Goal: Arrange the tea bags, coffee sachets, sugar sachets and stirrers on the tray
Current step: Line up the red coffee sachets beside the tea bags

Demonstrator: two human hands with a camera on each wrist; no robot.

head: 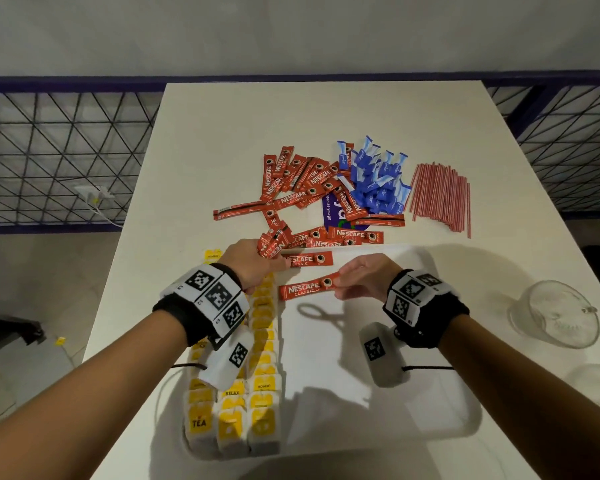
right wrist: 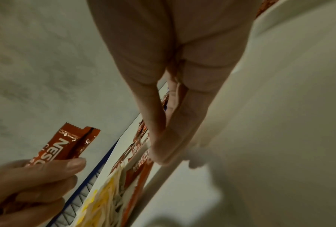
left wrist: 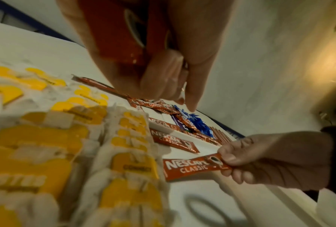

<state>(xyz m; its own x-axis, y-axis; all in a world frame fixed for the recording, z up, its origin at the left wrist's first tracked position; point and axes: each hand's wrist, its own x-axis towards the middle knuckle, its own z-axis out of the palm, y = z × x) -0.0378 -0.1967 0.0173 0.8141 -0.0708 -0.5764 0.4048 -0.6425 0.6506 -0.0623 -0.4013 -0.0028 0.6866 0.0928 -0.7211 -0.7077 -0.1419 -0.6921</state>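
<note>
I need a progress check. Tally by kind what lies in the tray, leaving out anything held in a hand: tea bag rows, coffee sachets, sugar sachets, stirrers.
Tea bag rows: 3
Coffee sachets: 1
Sugar sachets: 0, the pile is outside
Stirrers: 0, the bundle is outside
Total: 4

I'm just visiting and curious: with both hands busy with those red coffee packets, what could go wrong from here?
Two risks, as I judge them. The left hand grips a whole bunch of coffee sachets; a loose one could slip out and land on the neat tea bags right beneath it. The right hand pinches its single sachet only by one end, so the free end may swing and lie crooked beside the sachet already on the tray.
</note>
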